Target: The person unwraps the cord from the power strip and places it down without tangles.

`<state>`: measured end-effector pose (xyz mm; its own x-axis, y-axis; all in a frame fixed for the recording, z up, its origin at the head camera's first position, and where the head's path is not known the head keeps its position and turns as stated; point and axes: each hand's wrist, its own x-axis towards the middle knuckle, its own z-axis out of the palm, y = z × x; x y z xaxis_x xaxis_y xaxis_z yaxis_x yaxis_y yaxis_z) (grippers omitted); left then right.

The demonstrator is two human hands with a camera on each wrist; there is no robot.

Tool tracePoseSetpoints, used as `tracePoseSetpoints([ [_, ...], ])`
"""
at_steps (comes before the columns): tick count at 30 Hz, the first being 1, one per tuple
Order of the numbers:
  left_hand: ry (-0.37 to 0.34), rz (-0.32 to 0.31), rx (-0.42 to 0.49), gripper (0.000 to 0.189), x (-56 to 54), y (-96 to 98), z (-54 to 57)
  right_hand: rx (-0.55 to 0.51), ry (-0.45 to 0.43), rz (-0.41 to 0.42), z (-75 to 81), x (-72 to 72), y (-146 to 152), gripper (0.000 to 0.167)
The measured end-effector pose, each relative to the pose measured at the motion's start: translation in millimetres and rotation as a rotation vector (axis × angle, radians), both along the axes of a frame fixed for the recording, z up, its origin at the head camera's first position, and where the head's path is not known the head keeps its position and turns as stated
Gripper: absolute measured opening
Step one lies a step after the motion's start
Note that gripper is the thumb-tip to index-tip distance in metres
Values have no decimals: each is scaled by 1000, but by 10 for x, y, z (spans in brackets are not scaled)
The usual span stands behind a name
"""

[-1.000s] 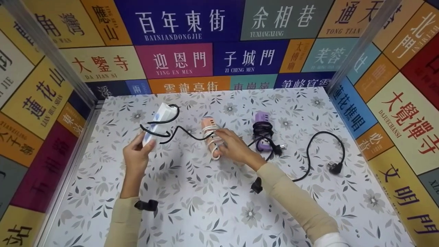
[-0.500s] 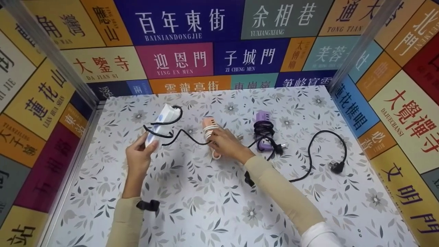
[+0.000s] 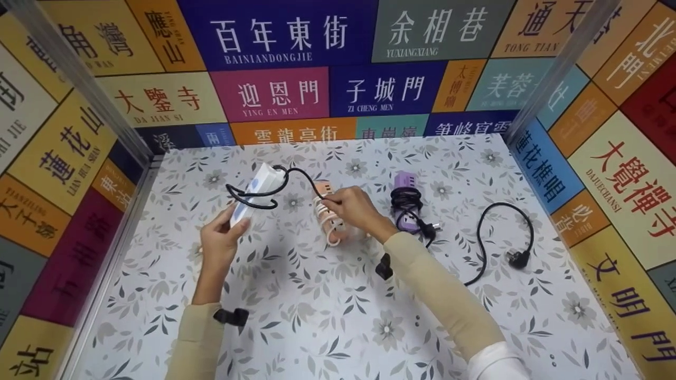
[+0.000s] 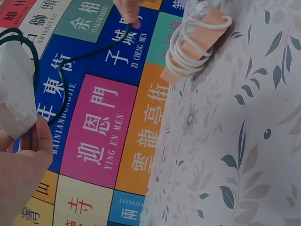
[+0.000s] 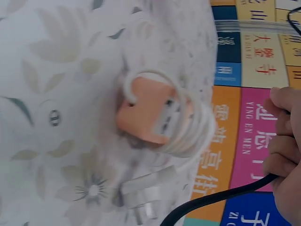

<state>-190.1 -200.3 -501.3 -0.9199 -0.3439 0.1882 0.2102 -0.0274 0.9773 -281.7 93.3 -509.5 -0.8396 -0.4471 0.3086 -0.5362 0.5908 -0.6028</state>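
Observation:
My left hand (image 3: 219, 240) grips the lower end of a white power strip (image 3: 264, 178) with blue patches, tilted above the table. A black cord (image 3: 302, 171) leaves its far end and loops loosely around its body. Between the thumb and fingers of my right hand (image 3: 360, 211) the cord is pinched, held out to the right of the strip. In the right wrist view the black cord (image 5: 211, 198) runs out of the curled fingers of that hand (image 5: 288, 155). Its plug (image 3: 517, 258) lies on the right side of the table; my right forearm hides part of the cord.
Below my right hand lies an orange power strip (image 3: 339, 236) wrapped in white cord, its white plug (image 5: 146, 195) beside it. To the right rests a purple power strip (image 3: 405, 179) bound in dark cord. Printed panels (image 3: 274, 92) wall in the flower-patterned table (image 3: 296, 327).
My right hand has lifted off the orange strip's area, raising the black cord. The cord now rises over the white strip's far end, and the left hand has shifted slightly right.

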Motion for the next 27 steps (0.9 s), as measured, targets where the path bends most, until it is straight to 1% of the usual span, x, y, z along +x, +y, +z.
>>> tracePoseSetpoints([
  [3,-31,-19,-19,49,7,17,-9,-62,-29,-40,167,-22,-6,21],
  [7,-68,-36,-76,48,6,25,-24,-148,-11,-84,369,-52,6,19],
  [10,-83,-46,-88,48,-2,25,-39,-211,-7,-103,487,-65,30,19],
  [13,-102,-45,-96,48,-14,24,-57,-282,-44,-116,588,-52,48,20],
  [16,-140,-36,-118,48,-31,24,-80,-365,-105,-122,674,-28,60,22],
  [18,-173,-34,-136,48,-39,20,-95,-430,-152,-114,723,-1,74,23],
  [20,-201,-32,-149,49,-41,11,-111,-499,-193,-86,766,35,100,23],
  [22,-214,-26,-140,50,-40,10,-120,-548,-210,-47,807,83,143,22],
  [24,-207,-7,-147,50,-36,6,-124,-564,-218,-8,840,141,202,22],
  [27,-166,30,-154,46,-39,-7,-125,-573,-243,52,888,243,316,22],
])
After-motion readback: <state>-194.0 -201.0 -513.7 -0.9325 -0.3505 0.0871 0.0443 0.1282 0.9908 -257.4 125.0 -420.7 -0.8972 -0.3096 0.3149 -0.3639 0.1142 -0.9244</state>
